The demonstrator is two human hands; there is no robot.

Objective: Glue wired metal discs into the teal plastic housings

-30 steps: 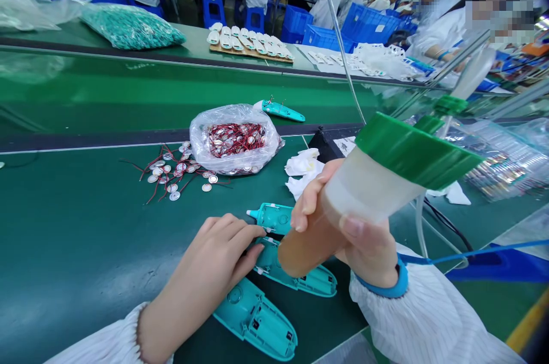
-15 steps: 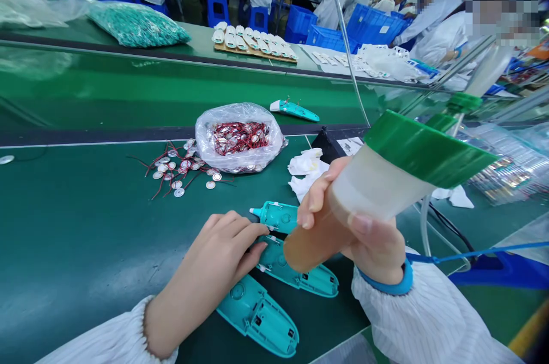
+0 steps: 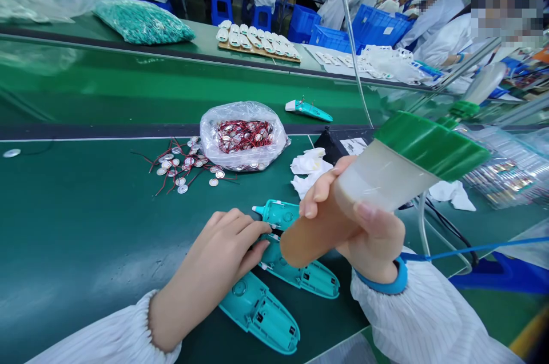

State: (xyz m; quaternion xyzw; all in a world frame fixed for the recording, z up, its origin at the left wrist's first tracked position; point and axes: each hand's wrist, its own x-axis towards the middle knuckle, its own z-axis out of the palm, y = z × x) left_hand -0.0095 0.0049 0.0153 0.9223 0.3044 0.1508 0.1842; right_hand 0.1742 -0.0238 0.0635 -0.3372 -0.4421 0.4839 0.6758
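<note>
My right hand (image 3: 369, 232) is shut on a translucent dispensing barrel (image 3: 377, 181) with amber liquid at its lower end and a wide green cap (image 3: 429, 144), tilted up to the right. My left hand (image 3: 218, 255) presses its fingertips on a teal plastic housing (image 3: 295, 270) lying on the green conveyor belt (image 3: 86, 238). A nozzle-shaped teal piece (image 3: 278, 214) lies just beyond those fingertips, partly hidden by the barrel. Another open teal housing (image 3: 257, 312) lies below my left wrist. The barrel hangs over the housings, apart from them.
A plastic bag of wired metal discs (image 3: 242, 135) and loose discs (image 3: 180, 167) lie ahead on the belt. White wipes (image 3: 309, 172) lie to the right. A clear tube (image 3: 422, 227) and blue cord (image 3: 480, 248) run at right. Co-workers sit beyond.
The whole scene has drifted slightly right in view. Both hands keep their hold, and the barrel has barely moved.
</note>
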